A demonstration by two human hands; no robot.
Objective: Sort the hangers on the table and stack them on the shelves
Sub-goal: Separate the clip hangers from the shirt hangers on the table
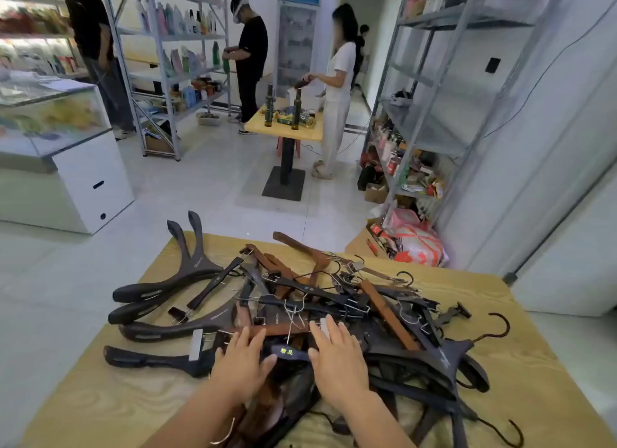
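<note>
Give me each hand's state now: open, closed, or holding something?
Left hand: open, fingers straight, resting on the hangers.
Right hand: open, fingers straight, resting on the hangers.

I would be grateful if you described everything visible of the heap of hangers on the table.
The heap of hangers is a tangled mound on the light wooden table. It mixes dark, nearly black hangers with brown wooden ones, many with metal clips and dark hooks, crossed at all angles. Broad-shouldered dark hangers spread out on its left. The left hand and right hand rest on its near side, fingers straight, flanking a dark bar with pale lettering.
</note>
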